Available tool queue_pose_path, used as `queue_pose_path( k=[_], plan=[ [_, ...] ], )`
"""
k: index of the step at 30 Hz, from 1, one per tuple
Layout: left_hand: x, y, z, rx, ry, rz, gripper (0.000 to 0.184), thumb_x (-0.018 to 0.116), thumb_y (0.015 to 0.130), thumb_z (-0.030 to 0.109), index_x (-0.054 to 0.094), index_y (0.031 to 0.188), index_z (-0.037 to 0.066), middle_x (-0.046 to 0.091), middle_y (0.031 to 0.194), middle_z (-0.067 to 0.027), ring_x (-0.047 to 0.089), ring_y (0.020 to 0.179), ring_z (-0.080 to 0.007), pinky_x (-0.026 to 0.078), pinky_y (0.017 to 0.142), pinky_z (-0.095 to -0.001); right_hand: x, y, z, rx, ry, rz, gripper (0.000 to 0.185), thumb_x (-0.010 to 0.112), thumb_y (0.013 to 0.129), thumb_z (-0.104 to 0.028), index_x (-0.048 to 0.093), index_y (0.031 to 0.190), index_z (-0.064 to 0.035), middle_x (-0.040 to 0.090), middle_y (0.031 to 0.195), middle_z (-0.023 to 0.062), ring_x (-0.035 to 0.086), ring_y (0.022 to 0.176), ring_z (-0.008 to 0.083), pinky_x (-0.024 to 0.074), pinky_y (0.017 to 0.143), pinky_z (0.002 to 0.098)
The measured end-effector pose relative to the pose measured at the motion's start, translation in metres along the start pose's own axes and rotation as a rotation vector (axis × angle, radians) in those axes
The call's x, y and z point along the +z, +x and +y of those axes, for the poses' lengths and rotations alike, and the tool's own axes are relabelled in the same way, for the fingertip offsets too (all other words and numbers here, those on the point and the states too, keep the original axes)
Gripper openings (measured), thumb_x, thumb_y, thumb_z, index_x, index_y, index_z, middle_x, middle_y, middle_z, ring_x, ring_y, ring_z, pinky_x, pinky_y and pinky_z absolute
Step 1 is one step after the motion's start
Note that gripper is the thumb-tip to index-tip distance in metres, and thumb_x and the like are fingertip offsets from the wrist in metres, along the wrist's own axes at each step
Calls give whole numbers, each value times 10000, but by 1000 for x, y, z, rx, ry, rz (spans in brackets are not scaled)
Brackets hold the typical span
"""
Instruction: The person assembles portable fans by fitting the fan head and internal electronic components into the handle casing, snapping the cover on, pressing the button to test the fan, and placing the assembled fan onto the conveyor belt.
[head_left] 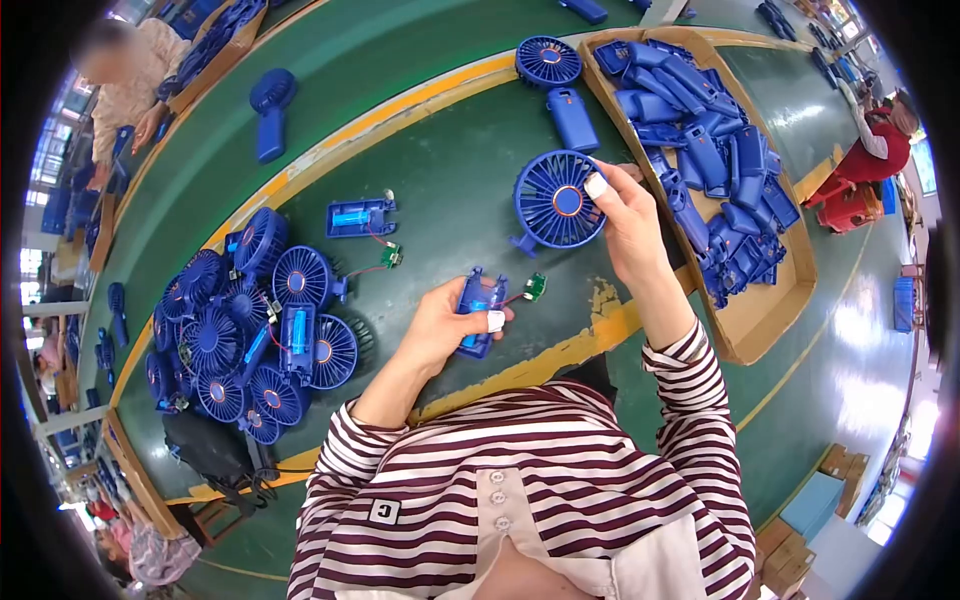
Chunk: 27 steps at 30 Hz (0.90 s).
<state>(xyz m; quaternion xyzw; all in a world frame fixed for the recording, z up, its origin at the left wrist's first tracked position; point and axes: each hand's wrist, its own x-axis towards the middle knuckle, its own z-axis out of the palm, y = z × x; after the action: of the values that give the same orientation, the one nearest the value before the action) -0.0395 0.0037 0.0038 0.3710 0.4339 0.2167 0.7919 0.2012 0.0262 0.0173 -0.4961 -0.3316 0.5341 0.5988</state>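
My left hand [440, 318] is closed around a blue handle shell [487, 290] with a light-blue battery inside. A small green circuit board [536, 287] hangs from it on a red wire. In my right hand [626, 205] is a round blue fan head [553, 222], gripped at its right edge with the thumb over the grille. The fan head is raised above the bench, apart from the shell. Another open shell with a battery [360, 218] lies farther back, wired to its own green board [391, 256].
Fan heads [213, 340] are piled at the left. A cardboard box [745, 345] of blue shells stands at the right. A complete-looking fan [572, 118] lies at the back, another [270, 125] beyond the yellow edge. A black tool [208, 447] with a cord sits front left. Other people work around.
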Motion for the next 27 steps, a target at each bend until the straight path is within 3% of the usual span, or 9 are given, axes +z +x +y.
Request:
queue_pose_path(
  k=[4, 10, 15, 17, 21, 27],
  plan=[
    [-1, 2, -2, -26, -175, -35, 335, 507, 819, 13, 446, 1146, -31, 605, 931, -156, 623, 749, -212, 516, 645, -291, 12, -1, -2, 34, -64, -82, 412, 617, 818, -161, 499, 1153, 47, 587, 1031, 79, 545, 937, 127, 407, 840, 251],
    [3, 3, -2, 23, -83, -55, 312, 529, 810, 11, 479, 1115, -33, 614, 927, -145, 630, 730, -205, 525, 656, -292, 37, -2, 12, 68, -160, -255, 448, 620, 820, -188, 484, 1150, 82, 593, 1016, 129, 554, 934, 145, 440, 817, 260],
    [12, -1, 1, 120, -29, 2, 301, 555, 798, 1, 509, 1095, -23, 619, 914, -130, 618, 689, -163, 513, 635, -274, 40, 4, 16, 102, -127, -295, 440, 617, 823, -201, 495, 1138, 81, 598, 1008, 116, 558, 915, 135, 445, 807, 255],
    [13, 1, -2, 194, 6, 30, 238, 586, 815, 70, 535, 1036, -3, 613, 834, -71, 585, 654, -109, 492, 590, -241, 40, 3, 18, 92, -117, -289, 434, 613, 826, -203, 499, 1135, 80, 600, 1005, 111, 559, 911, 132, 445, 805, 253],
    [11, 10, -9, 321, 250, 123, 212, 576, 854, 167, 541, 950, -18, 601, 728, -50, 561, 580, -90, 459, 519, -225, 40, 1, 23, 84, -78, -264, 406, 601, 835, -194, 510, 1130, 70, 603, 994, 93, 558, 900, 124, 444, 801, 248],
    [12, 4, 4, 252, 98, 100, 210, 583, 844, 164, 540, 930, -23, 603, 717, -114, 586, 539, -155, 499, 486, -258, 39, 4, 19, 78, -91, -275, 388, 580, 855, -240, 532, 1129, 30, 598, 992, 43, 538, 901, 100, 412, 819, 236]
  ],
)
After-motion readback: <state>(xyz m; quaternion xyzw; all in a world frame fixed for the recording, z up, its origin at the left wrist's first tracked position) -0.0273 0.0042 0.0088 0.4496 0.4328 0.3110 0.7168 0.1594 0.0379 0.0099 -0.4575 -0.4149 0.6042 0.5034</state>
